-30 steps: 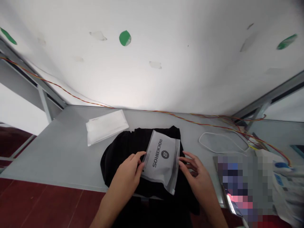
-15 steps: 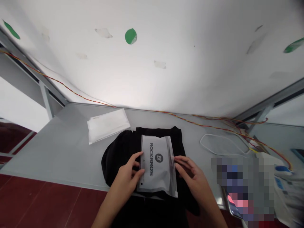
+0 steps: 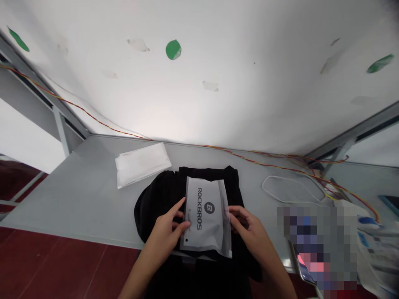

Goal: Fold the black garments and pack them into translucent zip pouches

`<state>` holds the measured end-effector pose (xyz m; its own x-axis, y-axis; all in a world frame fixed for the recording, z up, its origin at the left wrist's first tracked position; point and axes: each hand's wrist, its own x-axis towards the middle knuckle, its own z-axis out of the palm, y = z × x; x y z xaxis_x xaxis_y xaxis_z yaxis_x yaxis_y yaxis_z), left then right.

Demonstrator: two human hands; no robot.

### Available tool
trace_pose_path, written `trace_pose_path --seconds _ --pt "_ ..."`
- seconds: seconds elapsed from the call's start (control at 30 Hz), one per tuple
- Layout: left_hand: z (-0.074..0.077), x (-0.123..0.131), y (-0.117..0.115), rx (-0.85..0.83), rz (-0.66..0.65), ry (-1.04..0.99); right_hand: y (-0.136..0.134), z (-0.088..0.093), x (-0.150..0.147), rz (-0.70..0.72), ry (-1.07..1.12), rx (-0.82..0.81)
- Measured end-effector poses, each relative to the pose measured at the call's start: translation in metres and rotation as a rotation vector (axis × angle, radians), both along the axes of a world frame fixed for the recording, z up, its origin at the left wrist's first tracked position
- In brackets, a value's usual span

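A frosted zip bag (image 3: pixel 207 216) printed ROCKBROS lies flat on a folded black garment (image 3: pixel 162 199) at the front of the grey table (image 3: pixel 77 199). My left hand (image 3: pixel 166 232) pinches the bag's left edge between thumb and fingers. My right hand (image 3: pixel 251 232) grips its right edge with curled fingers. The garment hangs over the table's front edge below the bag.
A flat white packet (image 3: pixel 141 164) lies at the back left of the table. A loop of white cable (image 3: pixel 293 189) and red-yellow wires (image 3: pixel 280 166) run along the right and back. Printed bags (image 3: pixel 370 236) and a blurred patch sit at the right edge.
Both hands turned the bag from a tilted position to square and upright on the garment. Since half a second ago it has barely shifted.
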<state>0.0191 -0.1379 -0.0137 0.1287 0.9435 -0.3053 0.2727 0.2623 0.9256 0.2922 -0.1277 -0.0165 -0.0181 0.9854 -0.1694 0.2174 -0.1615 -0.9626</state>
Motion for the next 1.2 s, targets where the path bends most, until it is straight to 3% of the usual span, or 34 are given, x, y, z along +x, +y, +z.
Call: trace_pose_path --seconds 0.3,0.53,0.73,0.97,1.1,1.2 --pt "0.011 0.003 0.004 -0.070 0.072 -0.080 0.006 0.005 -0.004 0.105 -0.207 -0.031" --pt "0.015 0.005 0.008 -0.118 0.051 -0.142 0.005 0.015 -0.006 0.152 -0.235 0.060" --pt "0.038 -0.028 0.008 0.095 0.064 0.160 -0.001 0.017 0.013 -0.028 -0.243 0.069" --pt "0.049 -0.070 0.023 0.194 0.217 0.436 -0.018 0.013 0.030 -0.073 -0.238 -0.021" --pt "0.059 -0.089 0.016 0.213 0.333 0.588 -0.021 0.029 0.031 -0.115 -0.381 -0.001" --pt "0.063 -0.110 0.002 0.155 0.260 0.713 -0.009 0.048 0.024 -0.090 -0.465 0.091"
